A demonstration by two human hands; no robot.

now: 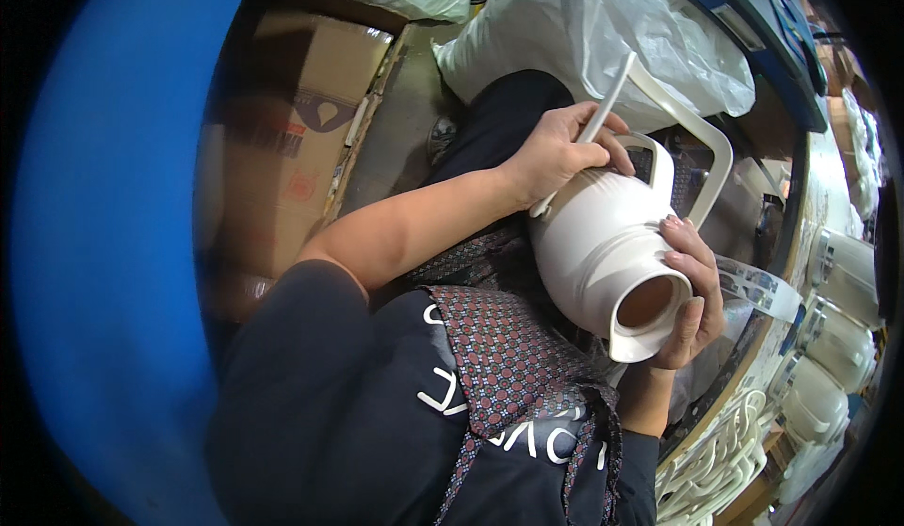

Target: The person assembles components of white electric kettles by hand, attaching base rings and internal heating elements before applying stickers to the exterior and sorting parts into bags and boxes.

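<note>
Left grip (565,149) closed on one arm of a long white handle (714,140), the arm passing between thumb and fingers. Right grip (699,286) wrapped round the neck of a white jug (589,234), thumb near the rim, fingers spread along the far side.

Jug held before the lap, tilted, its round mouth turned toward the wearer and to the right. Whether it also rests on the legs, cannot tell. Long handle angular, standing out beyond the body; a smaller side handle (662,168) lies within its span.

Wearer in a dark shirt (311,366) and a patterned apron (513,352).

Beyond the jug: a large white plastic bag (584,22), bulging. To the left, a brown cardboard box (282,178) and, at the outer edge, a broad blue surface (104,243). To the right, a desk (821,182) with a worn pale edge; near its lower end, a heap of curved white strips (720,460). Several white vessels (815,399) stand farther right.
</note>
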